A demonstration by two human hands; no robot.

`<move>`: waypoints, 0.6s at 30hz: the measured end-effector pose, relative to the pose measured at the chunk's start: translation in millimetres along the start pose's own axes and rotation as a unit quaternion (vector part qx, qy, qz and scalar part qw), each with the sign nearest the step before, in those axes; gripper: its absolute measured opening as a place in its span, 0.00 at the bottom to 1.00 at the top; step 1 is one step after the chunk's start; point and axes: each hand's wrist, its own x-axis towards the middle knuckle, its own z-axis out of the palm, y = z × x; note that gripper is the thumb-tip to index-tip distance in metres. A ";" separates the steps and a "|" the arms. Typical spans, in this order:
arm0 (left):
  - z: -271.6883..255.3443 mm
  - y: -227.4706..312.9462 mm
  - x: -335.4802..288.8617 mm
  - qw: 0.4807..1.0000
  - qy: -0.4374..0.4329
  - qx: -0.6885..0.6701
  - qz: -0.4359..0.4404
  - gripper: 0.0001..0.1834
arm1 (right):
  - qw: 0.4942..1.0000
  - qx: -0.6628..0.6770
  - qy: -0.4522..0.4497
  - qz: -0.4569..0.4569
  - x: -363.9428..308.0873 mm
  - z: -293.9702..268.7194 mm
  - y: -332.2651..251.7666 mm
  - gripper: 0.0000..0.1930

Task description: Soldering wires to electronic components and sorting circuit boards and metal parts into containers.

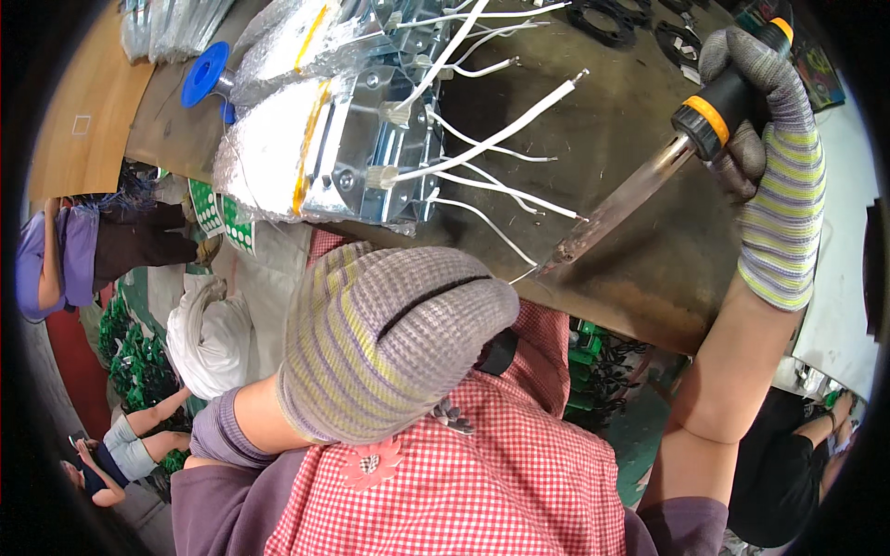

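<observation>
My right hand [781, 167], in a striped knit glove, is wrapped round the black handle of a soldering iron [640, 192], whose barrel slants down to the left. The iron's tip is close to the bare end of a white lead [487, 221]; whether they touch I cannot tell. Also gloved, my left hand [399, 338] is closed, its fingertips pinching a thin solder wire [523, 276] that points at the tip. Beyond it lie metal housings [371, 139], partly in bubble wrap, with several white leads sticking out to the right.
A blue spool [206, 74] stands at the far left of the brown worktable [640, 287]. Black ring-shaped parts [603, 20] lie at the back. Below the table's left side is a white sack [209, 338]. Other people are at the left and lower right.
</observation>
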 end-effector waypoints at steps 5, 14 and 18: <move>-1.7 8.9 11.2 0.990 0.135 0.022 0.044 0.11 | 0.993 0.104 0.053 0.011 6.5 -8.6 -3.3 0.18; -39.2 11.5 9.6 0.956 0.291 0.046 -0.017 0.13 | 0.984 0.146 0.091 -0.043 17.2 -24.6 0.2 0.15; -70.9 -9.3 50.2 0.969 0.240 0.019 0.048 0.15 | 0.990 0.136 0.022 -0.032 17.9 -43.4 11.2 0.13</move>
